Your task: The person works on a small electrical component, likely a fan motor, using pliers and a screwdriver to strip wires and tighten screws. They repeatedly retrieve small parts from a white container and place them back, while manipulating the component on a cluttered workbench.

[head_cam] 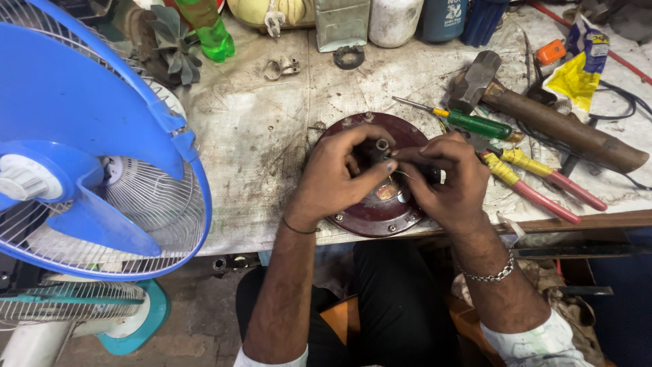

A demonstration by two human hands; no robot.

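A round dark-red metal motor housing (370, 214) lies near the front edge of the worn workbench (251, 136), with a short metal shaft (382, 145) standing up at its middle. My left hand (336, 173) rests over its left side, fingers curled toward the shaft. My right hand (445, 178) comes in from the right and pinches thin wires (399, 173) beside the shaft. Both hands' fingertips meet at the centre and hide most of the housing's top.
A blue table fan (95, 156) fills the left. Right of the housing lie a green-handled screwdriver (475, 124), red-and-yellow pliers (543, 178) and a heavy hammer (543, 115). Cans, bottles and a green bottle (210, 30) line the back edge. A small metal ring (348, 57) lies behind.
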